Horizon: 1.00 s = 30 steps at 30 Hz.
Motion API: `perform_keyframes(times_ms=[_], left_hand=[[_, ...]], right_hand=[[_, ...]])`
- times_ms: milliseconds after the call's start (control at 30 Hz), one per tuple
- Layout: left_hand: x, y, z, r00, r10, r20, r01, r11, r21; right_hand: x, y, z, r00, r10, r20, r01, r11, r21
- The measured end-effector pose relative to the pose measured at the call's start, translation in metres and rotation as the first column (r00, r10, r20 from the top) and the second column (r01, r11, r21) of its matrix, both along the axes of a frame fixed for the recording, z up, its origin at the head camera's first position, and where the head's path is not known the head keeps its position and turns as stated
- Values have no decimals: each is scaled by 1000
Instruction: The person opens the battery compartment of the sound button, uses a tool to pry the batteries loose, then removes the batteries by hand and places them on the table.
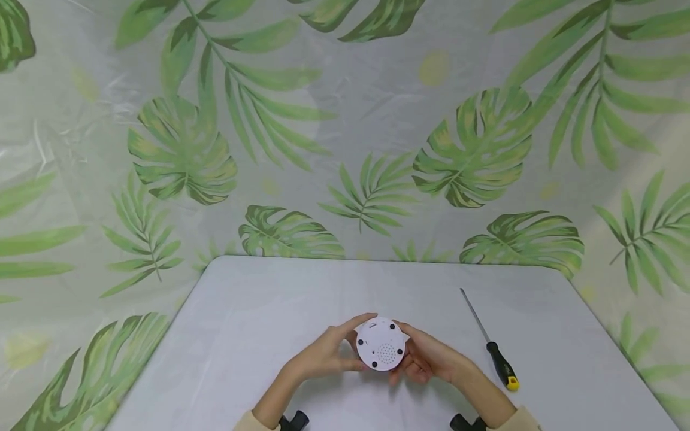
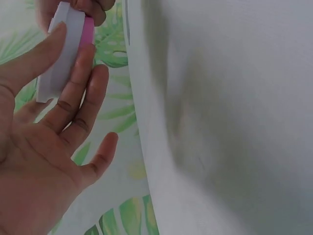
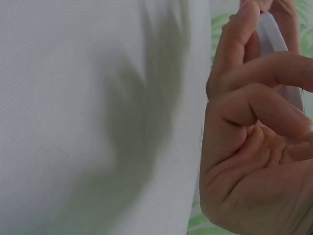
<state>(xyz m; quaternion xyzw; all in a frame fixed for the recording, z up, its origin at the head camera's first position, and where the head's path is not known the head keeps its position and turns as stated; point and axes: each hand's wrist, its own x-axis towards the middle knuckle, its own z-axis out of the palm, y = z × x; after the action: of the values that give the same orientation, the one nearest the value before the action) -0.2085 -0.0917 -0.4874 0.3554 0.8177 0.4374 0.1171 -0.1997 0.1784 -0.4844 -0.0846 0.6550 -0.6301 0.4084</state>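
A small round white device (image 1: 380,344), with a cluster of speaker holes and several dark round feet on the face turned to the head camera, is held up over the near middle of the table. My left hand (image 1: 322,353) grips its left edge, thumb below and fingers above in the head view. On the opposite edge, my right hand (image 1: 433,357) holds it with fingers curled. Seen side-on in the left wrist view, the device (image 2: 72,39) has a pink layer behind the white one. Curled fingers of the right hand (image 3: 259,142) partly cover it in the right wrist view.
A screwdriver (image 1: 501,365) with a black and yellow handle lies on the table to the right of my right hand, its shaft pointing away. The white table (image 1: 269,287) ends at a back edge before a leaf-patterned sheet (image 1: 377,120).
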Motion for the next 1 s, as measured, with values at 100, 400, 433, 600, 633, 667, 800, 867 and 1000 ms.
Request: perform_keyframes(times_ms=[100, 400, 433, 600, 633, 667, 800, 867, 1000], left_hand=[[0, 3, -2, 1000, 13, 28, -13, 1000, 3], [1, 2, -8, 979, 170, 114, -176, 983, 45], [0, 2, -9, 975, 183, 128, -191, 980, 52], [0, 1, -10, 964, 205, 168, -221, 972, 78], [0, 1, -10, 964, 210, 164, -224, 971, 77], [0, 1, -10, 963, 214, 162, -229, 970, 79], [1, 3, -10, 958, 244, 150, -258, 963, 80], [2, 3, -10, 957, 245, 155, -260, 961, 89], [4, 4, -10, 960, 223, 172, -241, 966, 94]], right_hand=[[5, -3, 0, 995, -74, -64, 78, 995, 62], [19, -25, 7, 790, -383, -479, 524, 827, 204], [20, -28, 8, 759, -402, -513, 558, 807, 194], [23, -33, 7, 684, -369, -629, 567, 811, 141], [23, -33, 7, 684, -340, -646, 546, 826, 143], [23, -33, 6, 685, -307, -660, 521, 840, 150], [24, -33, 5, 669, -160, -726, 440, 872, 213], [25, -35, 4, 644, -108, -757, 440, 862, 251], [24, -38, 0, 597, -74, -799, 513, 801, 309]])
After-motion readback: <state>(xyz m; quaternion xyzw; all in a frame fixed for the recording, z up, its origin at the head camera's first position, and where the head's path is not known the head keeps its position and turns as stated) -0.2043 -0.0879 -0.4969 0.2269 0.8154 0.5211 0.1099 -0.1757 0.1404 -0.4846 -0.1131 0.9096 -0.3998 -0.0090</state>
